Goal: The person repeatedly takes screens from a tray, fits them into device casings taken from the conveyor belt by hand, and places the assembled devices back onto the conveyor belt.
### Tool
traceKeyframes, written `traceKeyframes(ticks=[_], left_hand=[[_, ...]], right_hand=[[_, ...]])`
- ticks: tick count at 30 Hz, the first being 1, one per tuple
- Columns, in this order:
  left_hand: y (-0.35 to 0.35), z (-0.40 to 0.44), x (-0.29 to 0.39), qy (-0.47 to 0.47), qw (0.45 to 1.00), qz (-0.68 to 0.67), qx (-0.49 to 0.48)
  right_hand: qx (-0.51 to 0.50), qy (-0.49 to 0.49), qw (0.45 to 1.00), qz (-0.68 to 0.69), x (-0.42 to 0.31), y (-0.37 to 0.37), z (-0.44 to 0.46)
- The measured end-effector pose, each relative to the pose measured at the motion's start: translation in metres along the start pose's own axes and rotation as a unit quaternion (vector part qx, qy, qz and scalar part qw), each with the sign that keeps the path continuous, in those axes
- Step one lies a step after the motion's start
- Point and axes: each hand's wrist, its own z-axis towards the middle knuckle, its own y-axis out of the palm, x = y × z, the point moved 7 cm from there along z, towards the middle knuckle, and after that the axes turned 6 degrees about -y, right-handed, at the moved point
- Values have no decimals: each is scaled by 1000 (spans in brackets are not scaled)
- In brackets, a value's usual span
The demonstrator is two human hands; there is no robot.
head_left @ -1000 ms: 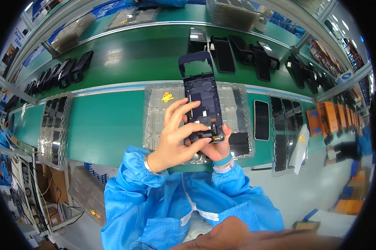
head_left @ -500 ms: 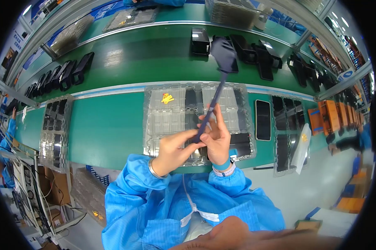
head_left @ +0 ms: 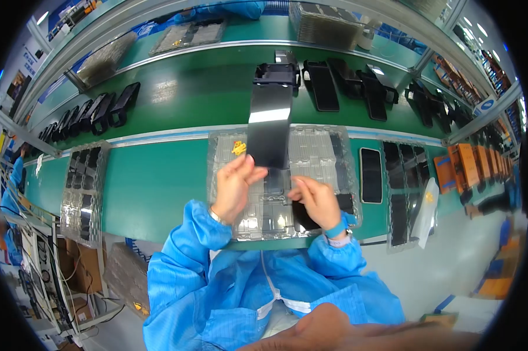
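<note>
A long, flat black handheld device (head_left: 268,126), probably a payment terminal, is held up with its glossy face toward me and its bulky end away from me. My left hand (head_left: 235,184) pinches its near left corner between thumb and fingers. My right hand (head_left: 316,202) is just off the near right corner, fingers curled together; whatever may be between the fingertips is too small to make out. Beneath both hands lies a clear plastic tray (head_left: 223,202) with dark flat panels (head_left: 343,203) in some compartments. A small yellow item (head_left: 239,147) rests on the tray, left of the device.
A phone-like panel (head_left: 370,175) lies right of the tray. Further trays of dark panels (head_left: 85,193) (head_left: 405,193) stand at both sides. On the green conveyor (head_left: 188,93), black devices (head_left: 321,88) sit in groups. Orange holders (head_left: 463,167) line the right. Metal shelf posts frame the bench.
The device has turned from nearly edge-on to face me and swung left. My right hand has come off it and moved right; my left hand stays on its near end.
</note>
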Motion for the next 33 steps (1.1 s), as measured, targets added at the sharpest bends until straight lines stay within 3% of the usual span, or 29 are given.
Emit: traceKeyframes(ticks=[2,4,5,8,12,13,16,18,20,21,22,25,28,29,30,32,33], left_hand=[[-11,33,20,3,999,26,35],[-33,80,34,42,992,46,106],[-41,107,40,55,992,57,93],[-48,167,49,38,991,69,105],[-43,209,43,-35,994,53,89],[-43,211,38,-111,982,106,105],[-30,180,63,53,915,365,166],[15,125,50,79,936,336,-61],[49,63,6,-67,962,166,-204],[57,36,-14,-137,963,120,-200],[62,14,-27,-204,957,72,-194],[62,-16,-22,-174,967,-41,-181],[39,-12,7,-61,993,-19,-97],[29,-10,11,-47,997,-14,-66],[23,-11,16,-2,997,15,-73],[16,-17,24,87,990,73,-88],[19,-23,31,130,984,95,-81]], right_hand=[[-12,-37,985,-168,-3,-32,-16],[-119,-100,951,-268,-14,-47,-33],[-172,-130,924,-316,-20,-46,-41],[-220,-87,912,-335,-19,-40,-49],[-286,-136,886,-338,-22,-29,-38],[-316,-106,873,-356,-17,-28,-36],[-279,-93,938,-183,-36,-46,-26],[-195,-191,955,-112,-57,-59,-15],[-72,-293,953,-12,-77,-70,-8],[23,-302,948,98,-79,-66,-4],[67,-327,940,68,-76,-57,-3],[42,-295,950,93,-83,-30,5],[-24,-176,949,261,-76,-20,8],[-65,-113,891,436,-59,-13,7],[-105,-79,833,537,-53,-10,6],[-132,99,679,715,-41,3,1],[-164,128,687,696,-38,13,-2]])
